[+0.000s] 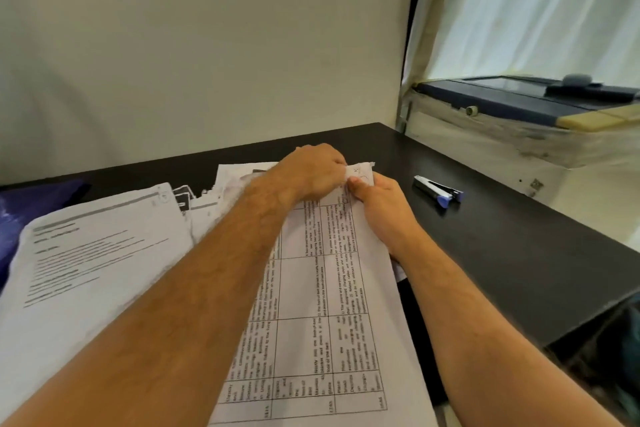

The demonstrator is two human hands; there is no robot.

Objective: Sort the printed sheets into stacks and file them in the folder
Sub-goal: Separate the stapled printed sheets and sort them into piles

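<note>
A printed sheet with a table point(311, 305) lies lengthwise in front of me on a dark desk point(502, 246). Both hands meet at its far corner. My left hand point(311, 170) pinches the curled corner from the left, fingers bent over the paper. My right hand point(384, 208) rests on the sheet's right edge, its thumb pressed to the same corner. To the left lies a text sheet point(93, 253) on top of more loose sheets point(214, 198). A dark blue folder point(20, 211) shows at the far left, under the papers.
A black and blue stapler point(438, 189) lies on the desk to the right of my hands. Behind it stands a copier point(526, 107) partly under a plastic cover. A wall runs behind the desk.
</note>
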